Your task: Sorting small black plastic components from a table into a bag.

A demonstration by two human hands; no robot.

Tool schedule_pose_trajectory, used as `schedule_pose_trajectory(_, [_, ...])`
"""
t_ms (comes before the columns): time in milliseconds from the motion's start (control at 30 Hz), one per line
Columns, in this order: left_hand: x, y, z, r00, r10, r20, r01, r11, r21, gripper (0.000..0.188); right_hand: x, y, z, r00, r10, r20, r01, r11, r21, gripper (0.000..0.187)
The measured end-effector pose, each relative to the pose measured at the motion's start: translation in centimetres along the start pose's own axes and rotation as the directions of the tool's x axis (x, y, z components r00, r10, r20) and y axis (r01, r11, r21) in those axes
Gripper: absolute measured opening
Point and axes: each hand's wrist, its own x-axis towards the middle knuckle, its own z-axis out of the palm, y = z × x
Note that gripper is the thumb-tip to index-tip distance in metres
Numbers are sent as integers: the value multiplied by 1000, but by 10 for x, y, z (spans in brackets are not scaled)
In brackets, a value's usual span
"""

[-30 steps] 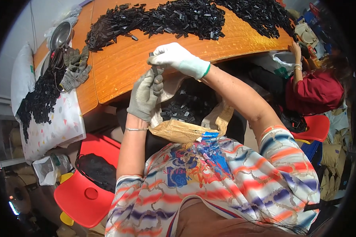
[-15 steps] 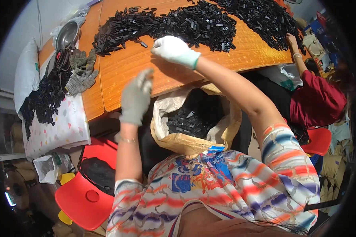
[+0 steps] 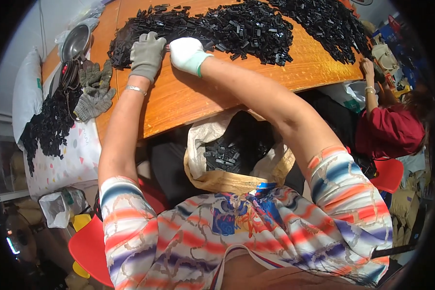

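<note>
Small black plastic pieces lie heaped along the orange wooden table. At the near left edge of this heap my left hand, in a grey glove, is closed with its fingers curled down. My right hand, in a white glove with a pale green cuff, is closed just beside it. Something thin shows between the two hands, too small to name. What each hand's fingers hold is hidden. Below the table edge, a pale woven sack stands open in front of me with more black pieces inside.
A second black heap spreads across the far right, where a co-worker's hand rests at the table edge. Left are worn grey gloves, a metal bowl, black scraps and a white sack. A red chair stands lower left.
My left hand has gone forward from above the table's near edge to the heap. My right hand has shifted left, and the two now sit side by side.
</note>
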Motion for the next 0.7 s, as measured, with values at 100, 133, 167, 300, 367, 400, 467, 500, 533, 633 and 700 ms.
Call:
schedule_pose_trajectory(100, [-14, 6, -7, 998, -59, -27, 55, 987, -154, 17, -8, 22, -6, 986, -142, 84, 127, 978, 166, 22])
schedule_pose_trajectory(133, [-22, 7, -11, 994, -110, -22, 102, 966, -240, 18, -19, 34, -5, 940, -338, -42, 336, 903, 267, 19])
schedule_pose_trajectory(167, [-33, 8, -12, 985, -118, -127, 72, 944, -321, 18, -28, 39, -8, 969, -245, -41, 227, 808, 544, 17])
schedule_pose_trajectory(300, [-71, 58, -53, 780, -338, 526, 390, -394, -832, 27, -78, 35, -29, 999, -1, 38, -37, 217, 976, 17])
schedule_pose_trajectory(367, [-93, 66, -65, 818, -240, 523, 360, -497, -790, 23, -101, 23, -39, 998, -26, 50, -46, 120, 992, 21])
schedule_pose_trajectory(400, [-99, 72, -67, 814, -261, 519, 309, -562, -767, 22, -112, 17, -42, 998, -47, 49, -44, 95, 994, 22])
schedule_pose_trajectory(467, [-107, 84, -71, 814, -271, 513, 248, -637, -730, 19, -125, 13, -40, 998, -64, -12, 23, 173, 985, 21])
schedule_pose_trajectory(500, [-110, 88, -73, 810, -279, 515, 236, -649, -723, 19, -130, 10, -43, 997, -50, -65, 78, 305, 949, 20])
schedule_pose_trajectory(533, [-112, 92, -75, 806, -287, 517, 224, -660, -717, 18, -133, 11, -42, 993, -45, -105, 114, 337, 935, 21])
schedule_pose_trajectory(633, [-116, 103, -82, 786, -359, 504, 277, -524, -805, 22, -147, 8, -44, 1000, -17, 0, 4, 226, 974, 21])
schedule_pose_trajectory(700, [-119, 107, -87, 788, -370, 492, 284, -492, -823, 24, -153, 7, -42, 1000, 11, 18, -20, 206, 978, 20])
